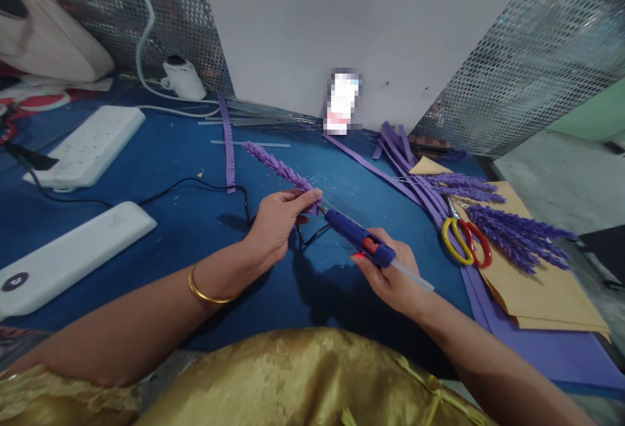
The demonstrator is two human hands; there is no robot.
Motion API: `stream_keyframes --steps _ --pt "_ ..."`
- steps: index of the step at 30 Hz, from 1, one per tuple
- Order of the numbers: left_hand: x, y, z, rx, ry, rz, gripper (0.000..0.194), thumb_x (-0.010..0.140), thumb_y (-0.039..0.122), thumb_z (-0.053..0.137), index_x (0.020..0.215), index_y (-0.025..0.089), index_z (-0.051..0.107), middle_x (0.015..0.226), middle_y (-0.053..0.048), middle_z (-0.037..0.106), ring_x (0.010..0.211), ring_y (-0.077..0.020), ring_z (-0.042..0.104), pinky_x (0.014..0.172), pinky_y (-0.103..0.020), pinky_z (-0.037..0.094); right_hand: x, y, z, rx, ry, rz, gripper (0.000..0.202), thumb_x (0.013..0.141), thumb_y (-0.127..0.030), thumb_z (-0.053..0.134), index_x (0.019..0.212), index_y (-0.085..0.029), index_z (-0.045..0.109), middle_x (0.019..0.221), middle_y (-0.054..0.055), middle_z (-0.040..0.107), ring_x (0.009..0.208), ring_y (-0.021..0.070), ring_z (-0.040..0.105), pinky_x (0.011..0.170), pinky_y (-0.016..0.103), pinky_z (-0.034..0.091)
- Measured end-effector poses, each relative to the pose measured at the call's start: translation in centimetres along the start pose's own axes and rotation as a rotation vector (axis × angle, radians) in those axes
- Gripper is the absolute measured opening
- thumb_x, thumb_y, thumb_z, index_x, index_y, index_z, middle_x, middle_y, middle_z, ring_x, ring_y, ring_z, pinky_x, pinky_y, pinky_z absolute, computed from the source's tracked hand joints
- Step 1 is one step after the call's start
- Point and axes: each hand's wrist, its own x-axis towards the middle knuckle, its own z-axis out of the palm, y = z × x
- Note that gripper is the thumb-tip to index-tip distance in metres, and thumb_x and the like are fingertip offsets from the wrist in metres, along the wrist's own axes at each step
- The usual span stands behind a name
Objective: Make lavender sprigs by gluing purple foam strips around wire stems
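Observation:
My left hand (pixel 280 217) pinches the lower end of a purple paper lavender stem (pixel 276 164), its curled petals pointing up and to the left. In my right hand (pixel 390 269) is a blue hot glue gun (pixel 359 236), with a clear glue stick (pixel 413 276) poking out of its back. The gun's nozzle meets, or comes very close to, the base of the flower beside my left fingertips. A small red light glows near my right fingers. Beyond the flower lies a fringed purple paper strip (pixel 228 146).
On the right are scissors (pixel 466 242), finished lavender stems (pixel 520 230), brown paper (pixel 551 296) and purple strips (pixel 405 159). A power strip (pixel 92 146) and a long white device (pixel 78 253) lie left. A phone (pixel 342 101) leans against the back panel. A black cord crosses the table.

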Motion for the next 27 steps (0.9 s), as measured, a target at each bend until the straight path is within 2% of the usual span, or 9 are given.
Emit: stream_keyframes --steps 6,20,27 --pt "0.01 0.06 0.01 0.005 0.009 0.005 0.033 0.055 0.039 0.092 0.073 0.015 0.077 0.075 -0.004 0.070 0.069 -0.0141 0.057 0.057 -0.026 0.039 -0.10 -0.02 0.02 -0.014 -0.018 0.015 0.034 0.101 -0.051 0.041 0.102 -0.019 0.054 0.071 0.003 0.063 0.053 0.0160 0.060 0.051 0.027 0.038" --pt "0.17 0.07 -0.13 -0.004 0.015 0.003 0.032 0.055 0.038 0.092 0.071 0.016 0.077 0.074 -0.003 0.069 0.069 -0.0130 0.057 0.057 -0.025 0.039 -0.06 -0.06 -0.11 0.029 -0.024 -0.004 0.026 0.099 -0.043 0.049 0.103 -0.018 0.054 0.072 0.004 0.065 0.053 0.0166 0.061 0.051 0.027 0.037" --pt "0.35 0.07 -0.18 -0.007 0.018 -0.001 0.031 0.055 0.038 0.092 0.071 0.016 0.076 0.074 -0.002 0.069 0.067 -0.0126 0.056 0.057 -0.025 0.039 0.00 -0.25 -0.17 0.023 -0.035 0.000 0.029 0.100 -0.047 0.046 0.100 -0.020 0.054 0.067 0.002 0.064 0.049 0.0151 0.057 0.049 0.027 0.035"
